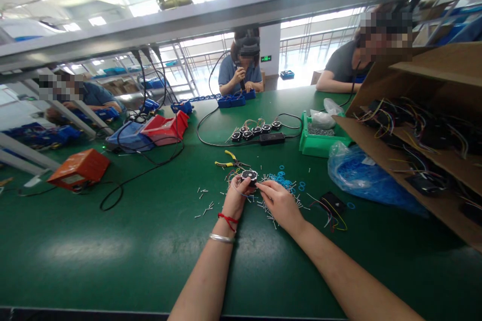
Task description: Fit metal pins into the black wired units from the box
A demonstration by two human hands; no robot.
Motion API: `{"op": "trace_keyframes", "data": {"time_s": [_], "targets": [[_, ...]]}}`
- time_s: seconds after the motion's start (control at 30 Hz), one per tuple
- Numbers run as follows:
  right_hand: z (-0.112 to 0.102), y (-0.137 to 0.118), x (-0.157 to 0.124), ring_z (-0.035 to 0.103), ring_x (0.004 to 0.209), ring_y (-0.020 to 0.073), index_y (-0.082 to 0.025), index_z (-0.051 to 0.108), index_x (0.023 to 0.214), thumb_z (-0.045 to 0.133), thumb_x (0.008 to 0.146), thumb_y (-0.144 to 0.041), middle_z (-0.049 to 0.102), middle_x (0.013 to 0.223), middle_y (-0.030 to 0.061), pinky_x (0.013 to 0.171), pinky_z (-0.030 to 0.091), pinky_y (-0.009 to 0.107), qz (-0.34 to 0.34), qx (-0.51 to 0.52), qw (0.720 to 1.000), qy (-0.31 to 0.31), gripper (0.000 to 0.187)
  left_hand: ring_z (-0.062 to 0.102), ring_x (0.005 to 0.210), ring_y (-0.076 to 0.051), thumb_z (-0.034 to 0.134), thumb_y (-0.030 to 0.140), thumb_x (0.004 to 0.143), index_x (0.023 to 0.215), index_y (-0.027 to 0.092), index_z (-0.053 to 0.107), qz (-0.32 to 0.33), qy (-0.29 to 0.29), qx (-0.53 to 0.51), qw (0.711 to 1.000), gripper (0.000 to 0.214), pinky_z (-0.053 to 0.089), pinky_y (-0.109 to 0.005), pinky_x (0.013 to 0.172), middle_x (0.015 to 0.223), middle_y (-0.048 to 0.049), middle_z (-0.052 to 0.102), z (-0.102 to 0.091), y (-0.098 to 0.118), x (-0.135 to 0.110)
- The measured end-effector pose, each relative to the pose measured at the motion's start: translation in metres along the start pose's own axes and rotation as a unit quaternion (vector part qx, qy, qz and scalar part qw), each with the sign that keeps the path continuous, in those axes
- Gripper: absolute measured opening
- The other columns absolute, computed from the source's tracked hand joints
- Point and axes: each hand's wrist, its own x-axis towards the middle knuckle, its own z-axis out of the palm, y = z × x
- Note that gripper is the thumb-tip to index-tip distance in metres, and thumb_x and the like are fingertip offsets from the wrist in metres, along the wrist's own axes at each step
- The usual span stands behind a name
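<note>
A red parts bin stands beside a blue parts bin; left of them sits an orange box, possibly a power unit. Beyond, a green exit sign shows behind a co-worker in a blue shirt.

The glossy green tabletop bore yellow-handled metal pliers, slim silvery screw-like pieces, thin blue rings, a boxy orange container and a green plastic bin.
</note>
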Motion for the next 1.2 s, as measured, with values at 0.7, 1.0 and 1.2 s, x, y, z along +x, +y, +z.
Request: {"op": "trace_keyframes", "data": {"time_s": [0.7, 1.0, 1.2], "targets": [[0.017, 0.014, -0.003, 0.053, 0.103, 0.0239, -0.016, 0.059, 0.076, 0.057, 0.082, -0.014, 0.061, 0.103, 0.0091, 0.091, 0.041, 0.041, 0.022, -0.081, 0.996, -0.043, 0.006, 0.062, 0.076, -0.018, 0.049, 0.036, 0.082, 0.1, 0.01, 0.058, -0.086, -0.059, -0.124, 0.987, 0.032, 0.05, -0.031, 0.072, 0.092, -0.0118, 0.064, 0.006, 0.018, -0.011], [-0.007, 0.002, 0.001, 0.059, 0.094, 0.0187, -0.022, 0.061, 0.101, 0.045, 0.091, -0.027, 0.065, 0.097, 0.0037, 0.087, 0.044, 0.033, 0.082, 0.074, 0.991, 0.069, 0.019, 0.049, 0.05, -0.009, 0.04, 0.041, 0.083, 0.102, 0.008, 0.058, -0.181, -0.158, -0.091, 0.966, 0.041, 0.042, -0.023, 0.051, 0.077, -0.01, 0.061, 0.009, 0.021, -0.016], [-0.009, -0.006, 0.001, 0.058, 0.098, 0.0177, -0.022, 0.06, 0.096, 0.047, 0.09, -0.029, 0.064, 0.103, 0.0031, 0.09, 0.043, 0.032, 0.094, 0.126, 0.984, 0.089, 0.016, 0.049, 0.048, -0.011, 0.039, 0.043, 0.084, 0.093, 0.012, 0.057, -0.206, -0.189, -0.065, 0.958, 0.037, 0.036, -0.021, 0.046, 0.07, -0.0094, 0.061, 0.011, 0.017, -0.018]]}}
